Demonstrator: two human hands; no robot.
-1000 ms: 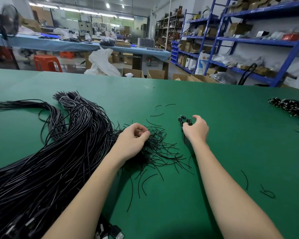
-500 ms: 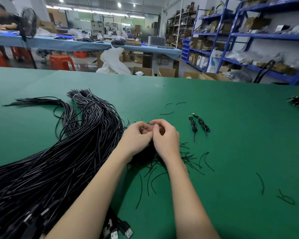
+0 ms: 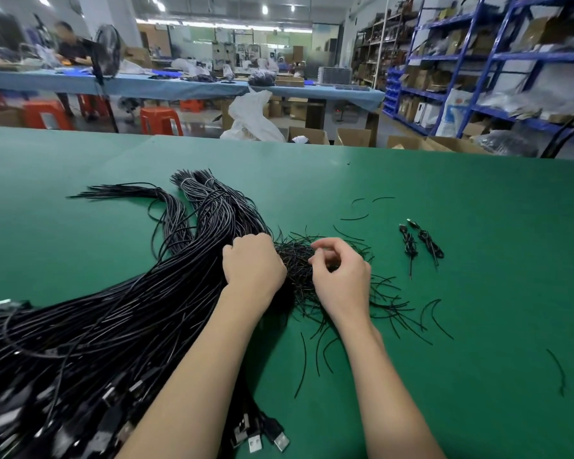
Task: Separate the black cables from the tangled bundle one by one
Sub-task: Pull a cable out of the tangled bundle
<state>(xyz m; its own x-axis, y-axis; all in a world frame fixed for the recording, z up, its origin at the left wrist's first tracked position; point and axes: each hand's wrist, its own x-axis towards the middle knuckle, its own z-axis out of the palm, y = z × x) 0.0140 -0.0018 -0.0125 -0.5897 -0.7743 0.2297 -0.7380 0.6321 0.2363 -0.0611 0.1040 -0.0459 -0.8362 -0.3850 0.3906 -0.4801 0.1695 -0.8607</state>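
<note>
The green table [image 3: 461,226] fills the lower two thirds of the frame, and across its left half sprawls the big bundle of black cables [image 3: 96,326], fanning from the lower left corner up toward centre, with USB plugs [image 3: 262,438] poking out at the bottom edge.

Centre frame, the tangle of thin black ties [image 3: 299,260] sits right at the bundle's waist, and both hands are on it. Half a second ago the hands were pressed together, knuckle to knuckle; now they've parted. The left hand [image 3: 252,263] has its fingers curled down over the cables where bundle meets tangle, gripping them by the look of it, though the fingertips are hidden. The right hand [image 3: 340,276] has drifted to the right, thumb and forefinger curled toward each other at the top of the tangle. It seems to be pinching a fine strand, but that strand is too thin to make out for certain.

What does that mean? My read: one hand anchors while the other teases a single piece loose, so a fresh separation is just starting.

Right of centre, two small coiled cables [image 3: 420,243] lie side by side, well apart from the bundle. A second ago the right hand was out there beside them, so they look like the finished pile. Two done, a great many to go.

Smallest of all, loose curved tie offcuts [image 3: 439,318] scatter around the right hand.
</note>
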